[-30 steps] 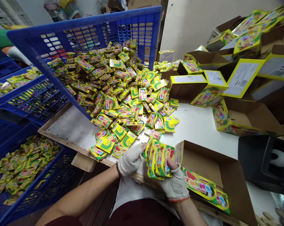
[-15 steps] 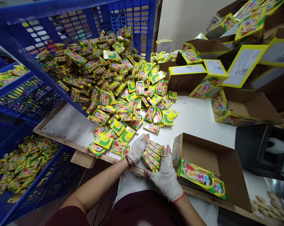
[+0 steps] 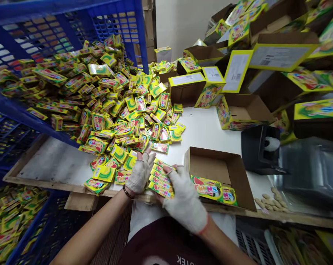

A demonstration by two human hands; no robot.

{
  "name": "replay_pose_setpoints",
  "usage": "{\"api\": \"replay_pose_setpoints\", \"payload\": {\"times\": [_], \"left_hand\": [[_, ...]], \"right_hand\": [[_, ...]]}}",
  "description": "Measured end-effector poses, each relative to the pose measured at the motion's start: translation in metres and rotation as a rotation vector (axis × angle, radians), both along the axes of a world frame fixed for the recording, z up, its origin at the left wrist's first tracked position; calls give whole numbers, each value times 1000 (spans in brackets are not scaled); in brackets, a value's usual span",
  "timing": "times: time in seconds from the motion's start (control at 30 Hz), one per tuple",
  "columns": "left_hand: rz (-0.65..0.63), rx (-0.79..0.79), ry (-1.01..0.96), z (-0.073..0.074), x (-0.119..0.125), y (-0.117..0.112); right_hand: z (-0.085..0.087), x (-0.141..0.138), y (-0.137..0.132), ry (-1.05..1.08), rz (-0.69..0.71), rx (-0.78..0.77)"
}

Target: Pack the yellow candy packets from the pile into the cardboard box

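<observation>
Pale wall (image 3: pixel 183 22) behind white table (image 3: pixel 207 129)

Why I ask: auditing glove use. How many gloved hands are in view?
2. The left hand presses the left side of the packet stack; the right hand holds its right side, beside an open box. No others show.

Bright even light, soft shadows, edges warped, blurred.
</observation>
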State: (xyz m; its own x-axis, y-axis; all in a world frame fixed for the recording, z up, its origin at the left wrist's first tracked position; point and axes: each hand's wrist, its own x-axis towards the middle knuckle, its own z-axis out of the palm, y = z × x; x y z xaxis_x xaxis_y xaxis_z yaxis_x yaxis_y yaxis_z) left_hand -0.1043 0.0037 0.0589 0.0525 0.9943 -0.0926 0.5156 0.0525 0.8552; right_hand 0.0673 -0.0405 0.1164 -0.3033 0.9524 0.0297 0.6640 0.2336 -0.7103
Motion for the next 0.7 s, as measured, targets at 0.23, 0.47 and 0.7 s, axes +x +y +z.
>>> {"api": "replay_pose_setpoints", "payload": {"times": [0.23,0.47,0.7], "left_hand": [[81,-47,-334,12,74,-20],[-14,-124,-228,-5,131,-36],[-77,-83,-194,-15,126,-43]], "right_hand": [[70,146,90,218,-5,-714],[-10,146,130,412,258,-1088],[-27,136,120,315,258,-986]]}}
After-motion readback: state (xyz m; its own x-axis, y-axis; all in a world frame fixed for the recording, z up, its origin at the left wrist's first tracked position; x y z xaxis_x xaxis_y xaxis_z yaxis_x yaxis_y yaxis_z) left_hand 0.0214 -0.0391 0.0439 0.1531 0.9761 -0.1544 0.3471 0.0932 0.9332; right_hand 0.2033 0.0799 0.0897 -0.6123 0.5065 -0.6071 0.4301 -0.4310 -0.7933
